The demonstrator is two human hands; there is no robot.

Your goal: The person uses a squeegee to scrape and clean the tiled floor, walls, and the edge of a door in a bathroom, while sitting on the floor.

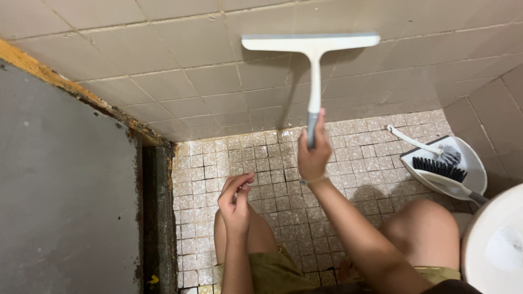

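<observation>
Beige tiled wall (163,81) meets a small-tiled mosaic floor (272,163); a grey door (65,190) stands at left. White squeegee (312,46): blade held flat against the wall, handle running down into the right hand (314,155), which is clamped around its grey grip. Left hand (235,200) holds nothing, fingers loosely curled above the left knee. A dustpan (471,163) with brushes (438,169) lies in the right corner.

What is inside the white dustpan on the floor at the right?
The white dustpan holds a white brush with dark bristles, and a round-headed brush lies over its rim. The pan's floor beneath them is covered.
</observation>
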